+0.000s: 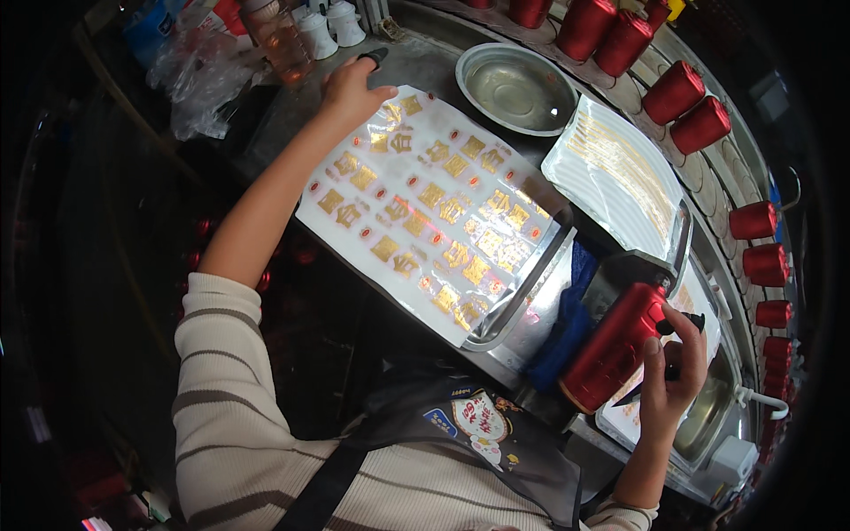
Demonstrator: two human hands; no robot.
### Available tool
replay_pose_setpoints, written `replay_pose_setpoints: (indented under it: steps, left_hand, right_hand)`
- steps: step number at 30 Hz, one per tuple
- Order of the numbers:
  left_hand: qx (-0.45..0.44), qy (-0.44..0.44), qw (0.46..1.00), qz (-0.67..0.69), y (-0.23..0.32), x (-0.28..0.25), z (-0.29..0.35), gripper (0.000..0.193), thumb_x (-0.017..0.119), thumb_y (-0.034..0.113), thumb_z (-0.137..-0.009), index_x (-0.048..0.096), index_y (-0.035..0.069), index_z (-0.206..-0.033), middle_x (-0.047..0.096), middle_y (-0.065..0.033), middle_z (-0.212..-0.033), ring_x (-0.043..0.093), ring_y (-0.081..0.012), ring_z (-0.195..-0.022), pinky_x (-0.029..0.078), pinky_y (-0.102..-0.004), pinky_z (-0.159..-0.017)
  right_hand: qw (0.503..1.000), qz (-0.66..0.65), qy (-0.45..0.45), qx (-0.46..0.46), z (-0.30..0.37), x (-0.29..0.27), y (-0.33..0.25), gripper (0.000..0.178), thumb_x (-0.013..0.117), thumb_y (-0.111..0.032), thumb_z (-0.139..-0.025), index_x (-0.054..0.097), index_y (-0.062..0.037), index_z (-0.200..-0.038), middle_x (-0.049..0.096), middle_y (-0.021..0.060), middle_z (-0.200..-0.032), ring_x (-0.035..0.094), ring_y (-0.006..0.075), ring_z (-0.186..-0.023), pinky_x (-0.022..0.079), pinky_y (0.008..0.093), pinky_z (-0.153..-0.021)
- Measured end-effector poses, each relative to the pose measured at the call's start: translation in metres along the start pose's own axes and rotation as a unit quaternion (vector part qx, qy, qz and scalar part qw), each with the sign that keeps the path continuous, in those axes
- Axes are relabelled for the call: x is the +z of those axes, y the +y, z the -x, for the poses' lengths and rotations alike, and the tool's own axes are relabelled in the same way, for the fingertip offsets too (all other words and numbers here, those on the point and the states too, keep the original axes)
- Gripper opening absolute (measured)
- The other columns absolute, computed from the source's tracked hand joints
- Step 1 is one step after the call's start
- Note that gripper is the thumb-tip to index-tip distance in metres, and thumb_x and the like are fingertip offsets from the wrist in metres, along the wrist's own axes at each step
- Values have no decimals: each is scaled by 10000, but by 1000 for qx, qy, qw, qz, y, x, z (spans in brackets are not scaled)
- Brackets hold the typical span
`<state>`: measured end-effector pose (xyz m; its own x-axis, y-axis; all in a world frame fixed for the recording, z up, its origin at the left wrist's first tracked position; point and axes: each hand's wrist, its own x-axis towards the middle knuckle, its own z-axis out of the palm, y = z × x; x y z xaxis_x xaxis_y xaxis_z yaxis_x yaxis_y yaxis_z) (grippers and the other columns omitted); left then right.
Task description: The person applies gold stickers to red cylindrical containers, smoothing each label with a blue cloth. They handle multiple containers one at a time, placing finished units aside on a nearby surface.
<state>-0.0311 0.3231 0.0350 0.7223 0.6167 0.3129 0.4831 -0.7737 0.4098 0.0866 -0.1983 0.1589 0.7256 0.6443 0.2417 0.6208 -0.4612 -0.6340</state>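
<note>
We see our right hand (673,372) closed around a red bottle (615,347), fingers wrapped over its upper end, with a small dark thing pinched against it that we cannot make out. The bottle lies tilted, its long axis running from its base at lower left up to its top at upper right, where the hand grips it. It sits low at the right of the desk (425,62), just beside a blue cloth (567,319) and above a white tray (708,425).

Our left hand (352,88) is stretched far forward, palm down, fingers curled loosely over the far corner of a large sticker sheet (425,203) covered with gold and red labels. Whether it pinches the sheet or only presses on it we cannot tell. A dark object (375,57) pokes out just past its fingertips.

So the bottle lies well apart from the left hand, to its right and nearer our body, with the sheet spread between them; the right hand is plainly the nearer one. Beyond the sheet stand a metal bowl (515,87) and a second sheet with gold stripes (615,173), and a row of red bottles (699,124) curves along the right rim
</note>
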Motion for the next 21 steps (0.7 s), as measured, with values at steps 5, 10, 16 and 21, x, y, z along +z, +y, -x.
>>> replay_pose_setpoints:
  steps: [5, 10, 16, 21]
  left_hand:
    - [56, -171, 983, 35, 11, 35, -39, 401, 825, 102, -740, 675, -34, -1086, 686, -126, -1004, 696, -228, -865, 557, -340, -737]
    - [-53, -231, 933, 272, -20, 65, -69, 208, 741, -46, -797, 675, -57, -993, 710, -107, -871, 695, -164, -767, 575, -306, -682]
    - [23, -26, 947, 318, 1, 49, -56, 294, 859, 175, -731, 632, -11, -745, 697, -44, -743, 604, -57, -694, 500, -274, -623]
    - [32, 12, 975, 220, 85, -17, 23, 163, 821, 108, -788, 709, -5, -824, 691, -34, -789, 621, -93, -755, 498, -283, -726]
  right_hand:
    - [999, 2, 26, 38, 11, -7, 6, 349, 695, -45, -843, 665, -8, -1188, 639, 43, -982, 389, 29, -550, 286, 197, -534]
    - [993, -17, 75, 90, 37, -17, 25, 340, 663, -20, -866, 655, -8, -1205, 631, 39, -995, 432, 11, -581, 312, 175, -541]
    - [980, -79, 92, 159, 68, -14, 44, 355, 639, -17, -885, 640, -14, -1239, 621, 38, -1017, 460, 9, -614, 340, 166, -559]
    - [968, -140, -17, 210, 86, 4, 42, 806, 827, -281, -740, 494, -47, -1436, 574, 66, -1167, 432, 30, -613, 349, 189, -541]
